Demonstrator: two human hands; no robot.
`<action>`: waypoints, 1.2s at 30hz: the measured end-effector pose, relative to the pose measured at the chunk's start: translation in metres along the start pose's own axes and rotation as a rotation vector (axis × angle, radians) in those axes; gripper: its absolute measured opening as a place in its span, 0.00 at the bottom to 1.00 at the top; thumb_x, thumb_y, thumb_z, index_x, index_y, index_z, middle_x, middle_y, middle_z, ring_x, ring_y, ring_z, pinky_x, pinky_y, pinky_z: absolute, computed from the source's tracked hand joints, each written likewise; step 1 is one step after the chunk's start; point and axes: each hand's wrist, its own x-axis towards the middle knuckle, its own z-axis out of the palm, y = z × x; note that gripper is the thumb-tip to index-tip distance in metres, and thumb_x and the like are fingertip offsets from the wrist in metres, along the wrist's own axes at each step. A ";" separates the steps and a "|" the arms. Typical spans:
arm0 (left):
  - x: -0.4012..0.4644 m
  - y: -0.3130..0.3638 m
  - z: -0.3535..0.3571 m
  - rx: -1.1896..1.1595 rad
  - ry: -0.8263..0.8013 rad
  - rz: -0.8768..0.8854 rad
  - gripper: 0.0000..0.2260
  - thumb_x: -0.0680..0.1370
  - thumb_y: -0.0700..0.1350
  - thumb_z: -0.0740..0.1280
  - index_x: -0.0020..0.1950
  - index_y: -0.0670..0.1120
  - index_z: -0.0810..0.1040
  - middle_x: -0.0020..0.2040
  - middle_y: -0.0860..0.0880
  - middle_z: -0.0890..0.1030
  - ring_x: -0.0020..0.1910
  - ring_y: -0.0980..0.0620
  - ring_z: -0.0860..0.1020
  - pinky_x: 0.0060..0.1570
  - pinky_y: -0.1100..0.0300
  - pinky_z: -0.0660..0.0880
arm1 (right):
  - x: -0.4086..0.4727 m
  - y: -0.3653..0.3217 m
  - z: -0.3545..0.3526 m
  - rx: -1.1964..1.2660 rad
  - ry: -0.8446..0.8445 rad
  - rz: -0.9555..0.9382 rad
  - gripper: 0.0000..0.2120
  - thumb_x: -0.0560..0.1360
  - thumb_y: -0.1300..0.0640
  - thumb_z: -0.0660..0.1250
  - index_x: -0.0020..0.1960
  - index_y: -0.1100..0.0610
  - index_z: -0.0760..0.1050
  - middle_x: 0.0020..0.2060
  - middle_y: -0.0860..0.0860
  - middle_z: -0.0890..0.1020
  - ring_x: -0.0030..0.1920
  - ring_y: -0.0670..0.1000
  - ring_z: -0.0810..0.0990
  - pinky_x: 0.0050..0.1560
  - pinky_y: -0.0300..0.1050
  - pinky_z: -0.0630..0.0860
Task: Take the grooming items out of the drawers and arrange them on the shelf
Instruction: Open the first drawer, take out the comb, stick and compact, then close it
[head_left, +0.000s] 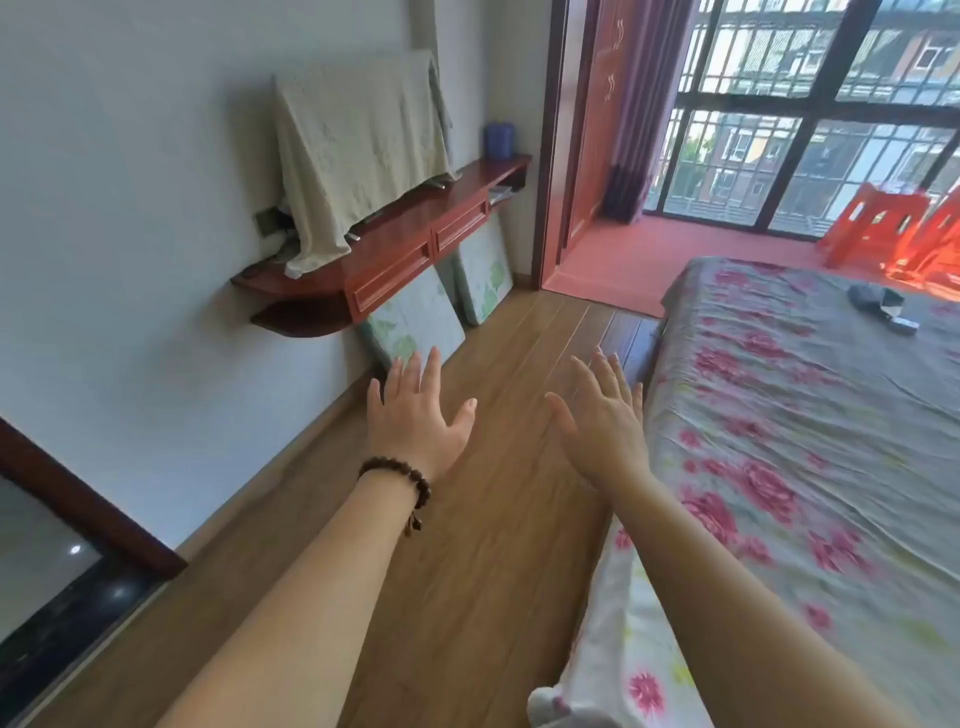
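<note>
Both arms reach straight forward over the wood floor (467, 519), palms down. The left hand (415, 415) and right hand (605, 421) are spread flat, fingers apart, holding nothing. The closed drawers (421, 260) under the red shelf (415, 215) sit well beyond the left fingertips, against the wall

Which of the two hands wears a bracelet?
The left hand: a dark beaded bracelet circles its wrist. The right hand, held out nearer the bed, has a bare wrist. Both are open and empty.
</note>
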 end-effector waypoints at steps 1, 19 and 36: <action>-0.003 0.000 0.004 0.011 -0.018 -0.015 0.33 0.78 0.63 0.53 0.78 0.51 0.47 0.79 0.48 0.53 0.77 0.47 0.49 0.74 0.43 0.47 | -0.002 0.003 0.004 -0.024 -0.009 0.007 0.28 0.79 0.42 0.55 0.75 0.49 0.56 0.78 0.50 0.51 0.77 0.49 0.42 0.76 0.56 0.40; 0.131 -0.069 0.103 -0.046 -0.130 -0.161 0.34 0.78 0.62 0.54 0.78 0.49 0.48 0.79 0.48 0.53 0.77 0.50 0.47 0.75 0.46 0.47 | 0.133 0.028 0.125 -0.035 -0.149 0.106 0.27 0.79 0.43 0.57 0.75 0.50 0.58 0.77 0.50 0.52 0.77 0.49 0.43 0.76 0.56 0.40; 0.400 -0.104 0.146 0.000 -0.164 -0.171 0.33 0.78 0.61 0.57 0.78 0.48 0.50 0.78 0.45 0.55 0.77 0.47 0.49 0.75 0.44 0.50 | 0.395 0.025 0.196 -0.027 -0.146 0.168 0.27 0.79 0.44 0.58 0.75 0.50 0.58 0.77 0.50 0.53 0.77 0.49 0.44 0.76 0.54 0.39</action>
